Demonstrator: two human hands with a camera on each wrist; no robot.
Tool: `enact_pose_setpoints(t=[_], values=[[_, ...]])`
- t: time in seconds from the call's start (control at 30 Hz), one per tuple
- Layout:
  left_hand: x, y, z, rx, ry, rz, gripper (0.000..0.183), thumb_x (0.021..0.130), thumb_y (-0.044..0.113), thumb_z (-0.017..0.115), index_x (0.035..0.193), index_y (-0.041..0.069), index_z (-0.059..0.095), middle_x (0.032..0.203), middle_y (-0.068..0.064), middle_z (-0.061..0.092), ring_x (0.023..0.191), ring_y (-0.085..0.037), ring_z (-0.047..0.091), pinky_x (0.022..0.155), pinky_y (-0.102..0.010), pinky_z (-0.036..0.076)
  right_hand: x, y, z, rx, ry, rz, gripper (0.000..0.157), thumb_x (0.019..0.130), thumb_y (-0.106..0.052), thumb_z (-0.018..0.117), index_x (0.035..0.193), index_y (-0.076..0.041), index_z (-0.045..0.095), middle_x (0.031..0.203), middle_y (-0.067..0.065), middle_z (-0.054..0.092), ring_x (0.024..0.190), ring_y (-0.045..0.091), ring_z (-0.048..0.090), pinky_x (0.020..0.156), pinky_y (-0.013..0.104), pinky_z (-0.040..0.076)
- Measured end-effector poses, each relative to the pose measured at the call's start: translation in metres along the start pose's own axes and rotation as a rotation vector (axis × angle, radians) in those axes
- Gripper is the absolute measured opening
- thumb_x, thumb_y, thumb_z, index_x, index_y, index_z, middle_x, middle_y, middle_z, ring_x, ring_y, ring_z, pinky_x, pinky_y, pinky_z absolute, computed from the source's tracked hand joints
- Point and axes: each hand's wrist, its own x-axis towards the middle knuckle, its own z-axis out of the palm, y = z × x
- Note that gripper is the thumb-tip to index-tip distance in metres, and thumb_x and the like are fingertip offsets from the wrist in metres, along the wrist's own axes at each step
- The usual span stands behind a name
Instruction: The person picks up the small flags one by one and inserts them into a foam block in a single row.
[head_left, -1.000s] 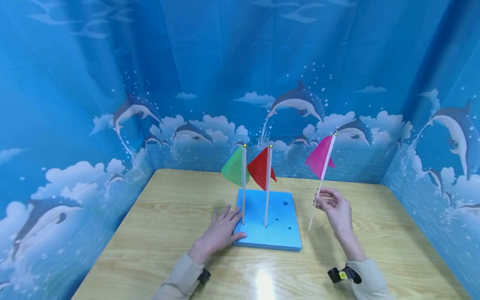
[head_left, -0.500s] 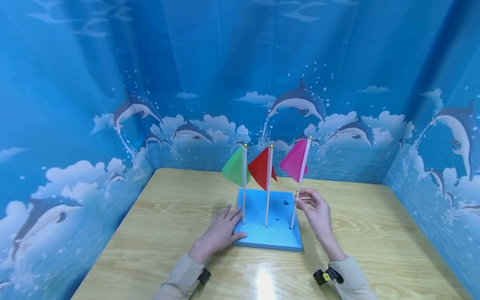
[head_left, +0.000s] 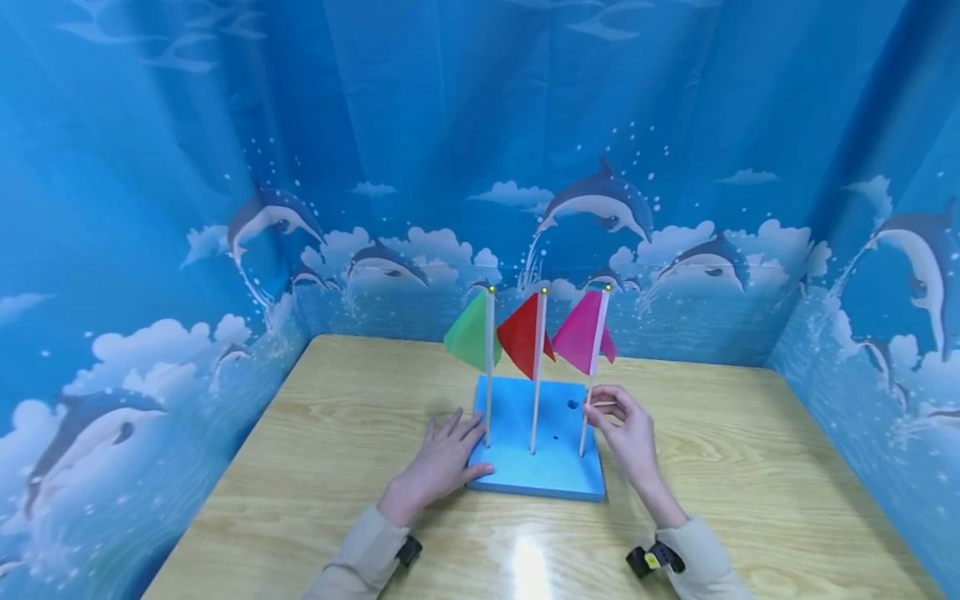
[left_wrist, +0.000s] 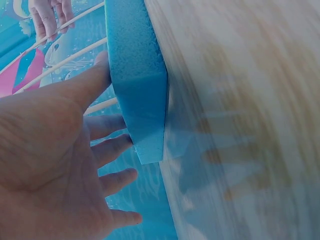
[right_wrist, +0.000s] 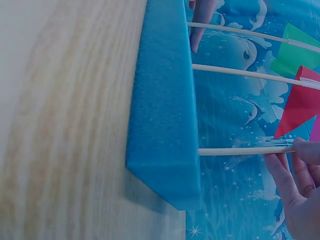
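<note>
A blue foam block (head_left: 555,479) lies on the table with three small flags upright in its holes: a green flag (head_left: 468,335), a red flag (head_left: 519,333) and, at the right, a pink flag (head_left: 577,335). My right hand (head_left: 626,429) pinches the pink flag's stick (right_wrist: 240,151) between thumb and fingers, above the block. The stick's lower end sits in the front right hole. My left hand (head_left: 435,467) rests against the block's left side, thumb and fingers extended. In the left wrist view its thumb (left_wrist: 95,82) and fingertips touch the block.
Two more holes show in the block, a larger one (head_left: 573,404) at the back right and a small one (head_left: 555,437) near the middle. The wooden table (head_left: 337,417) ends at a blue curtain (head_left: 450,167) printed with dolphins.
My right hand has brought the pink flag left from beside the block into the front right hole, and the flag has sunk lower and straightened. My left hand has stayed in place.
</note>
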Motion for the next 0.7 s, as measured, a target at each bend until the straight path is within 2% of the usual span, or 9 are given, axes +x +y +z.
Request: enact_pose_setpoints(t=[0.2,0.7], values=[[0.001,0.001,0.000,0.003,-0.005,-0.011,0.071,0.086,0.056,0.050,0.144,0.018,0.032,0.150,-0.004,0.027,0.139,-0.034,0.016,0.106,-0.065,0.013,-0.004,0.002,-0.001,-0.003,-0.036,-0.020,0.029,0.083,-0.009,0.067,0.108,0.004,0.058,0.098,0.021,0.063,0.079,0.018,0.066,0.069,0.027,0.056],[-0.001,0.000,-0.001,-0.004,0.009,0.016,0.071,0.087,0.053,0.051,0.143,0.015,0.033,0.150,-0.006,0.029,0.138,-0.036,0.017,0.105,-0.065,0.014,-0.004,0.010,-0.001,-0.055,-0.031,-0.051,0.027,0.081,-0.009,0.069,0.104,0.003,0.060,0.096,0.017,0.065,0.077,0.014,0.066,0.068,0.024,0.056]])
